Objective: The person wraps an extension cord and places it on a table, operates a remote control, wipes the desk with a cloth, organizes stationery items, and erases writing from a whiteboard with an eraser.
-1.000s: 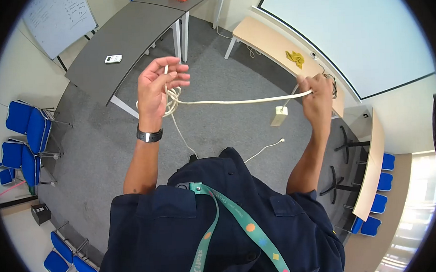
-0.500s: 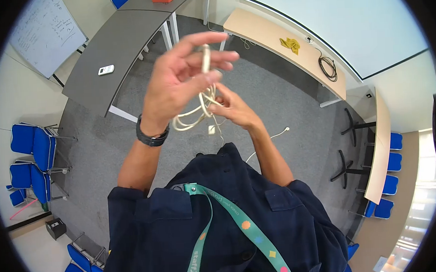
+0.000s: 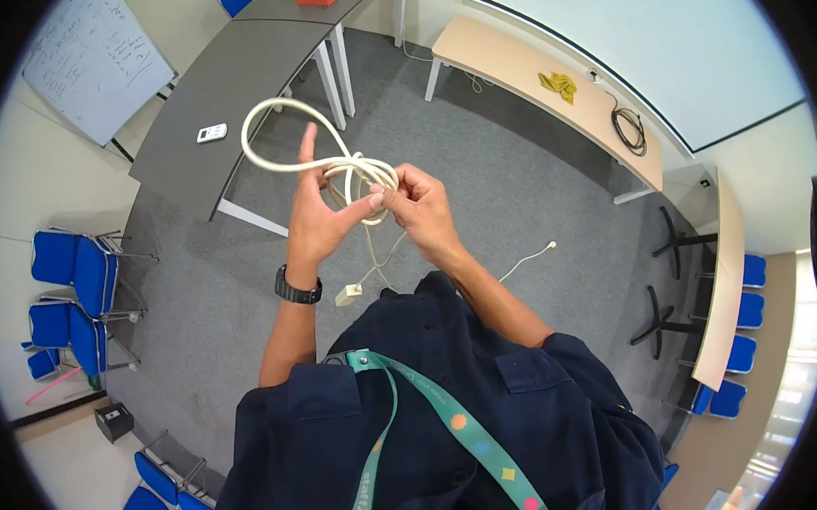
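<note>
Loops of cream cable are gathered between my hands at chest height, with one large loop sticking out to the upper left. My left hand holds the bundle between thumb and fingers, its index finger pointing up. Pinched on the right side of the loops is my right hand, its fingers closed round the cable. Below them a cream socket block hangs on the cord. The cable's plug shows at the right, over the grey carpet.
A grey table with a white remote stands at the left. The wooden bench at the back bears a yellow cloth and a coiled black cable. Blue chairs stand at far left; a whiteboard is behind.
My right hand has come in from the far right to my left hand, bringing the stretched cable into the bundle. A large loop now stands out, and the socket block hangs further left.
</note>
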### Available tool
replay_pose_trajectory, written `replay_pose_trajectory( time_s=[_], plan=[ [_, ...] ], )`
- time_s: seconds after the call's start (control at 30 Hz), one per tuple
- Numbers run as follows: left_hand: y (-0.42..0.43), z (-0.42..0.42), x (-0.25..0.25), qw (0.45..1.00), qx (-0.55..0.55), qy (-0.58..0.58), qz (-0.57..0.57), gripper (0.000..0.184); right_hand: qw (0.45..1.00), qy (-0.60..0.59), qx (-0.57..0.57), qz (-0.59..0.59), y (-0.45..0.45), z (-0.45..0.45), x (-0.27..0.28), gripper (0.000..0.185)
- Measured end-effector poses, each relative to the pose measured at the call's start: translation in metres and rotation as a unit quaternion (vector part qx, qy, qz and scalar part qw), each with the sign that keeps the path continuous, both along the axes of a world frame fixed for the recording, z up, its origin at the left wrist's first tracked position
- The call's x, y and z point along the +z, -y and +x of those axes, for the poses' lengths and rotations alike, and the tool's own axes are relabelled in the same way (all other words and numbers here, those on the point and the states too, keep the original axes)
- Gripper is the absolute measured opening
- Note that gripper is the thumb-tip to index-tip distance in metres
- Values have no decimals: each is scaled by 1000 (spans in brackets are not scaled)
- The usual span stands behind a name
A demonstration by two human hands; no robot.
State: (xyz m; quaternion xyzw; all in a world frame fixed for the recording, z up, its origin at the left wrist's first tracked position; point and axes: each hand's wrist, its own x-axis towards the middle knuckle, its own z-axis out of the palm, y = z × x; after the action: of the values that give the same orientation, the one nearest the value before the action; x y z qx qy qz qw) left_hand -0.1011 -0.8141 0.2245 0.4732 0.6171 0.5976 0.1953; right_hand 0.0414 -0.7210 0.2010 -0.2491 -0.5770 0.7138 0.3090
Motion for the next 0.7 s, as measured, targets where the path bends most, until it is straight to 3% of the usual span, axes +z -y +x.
replay_pose_trajectory(
  time_s=[0.03, 0.17, 0.2, 0.27, 0.3, 0.37, 0.4, 0.47, 0.5, 0.53, 0.6, 0.67, 0.7],
  plan=[
    [3, -3, -3, 1000, 6, 2, 2, 100, 1000, -6, -7, -6, 1, -1, 0, 14],
    [12, -11, 0, 989, 29, 147, -16, 40, 1000, -9, 1, 13, -4, -3, 0, 14],
    [14, -13, 1, 988, 34, 148, -16, 40, 1000, -7, 5, 12, -8, -3, -3, 14],
    [17, -20, 0, 966, 13, 259, -4, 36, 963, 28, -16, 267, -21, -2, -9, 15],
    [17, -21, -2, 969, -6, 248, 17, 35, 963, 29, -14, 266, -26, -1, -11, 15],
    [18, -18, 3, 969, -12, 245, 22, 35, 979, -69, 92, 167, -32, 0, -4, 16],
    [17, -15, 7, 970, -19, 240, 28, 35, 979, -68, 91, 168, -35, 4, 2, 16],
    [16, -12, 11, 974, -30, 225, 22, 35, 983, -35, 180, -5, -39, 11, 23, 20],
    [16, -13, 11, 977, -52, 209, 9, 37, 985, -22, 170, -34, -42, 14, 31, 24],
    [16, -13, 12, 978, -75, 192, -5, 38, 985, -20, 168, -34, -44, 11, 36, 24],
    [13, -11, 20, 975, -89, 204, -6, 41, 983, -19, 144, 114, -47, 3, 40, 25],
    [9, -9, 24, 972, -102, 212, -8, 44, 984, -11, 137, 117, -47, -1, 40, 27],
    [7, -9, 24, 974, -94, 204, -7, 46, 966, -12, 90, 240, -46, -2, 41, 25]
  ],
)
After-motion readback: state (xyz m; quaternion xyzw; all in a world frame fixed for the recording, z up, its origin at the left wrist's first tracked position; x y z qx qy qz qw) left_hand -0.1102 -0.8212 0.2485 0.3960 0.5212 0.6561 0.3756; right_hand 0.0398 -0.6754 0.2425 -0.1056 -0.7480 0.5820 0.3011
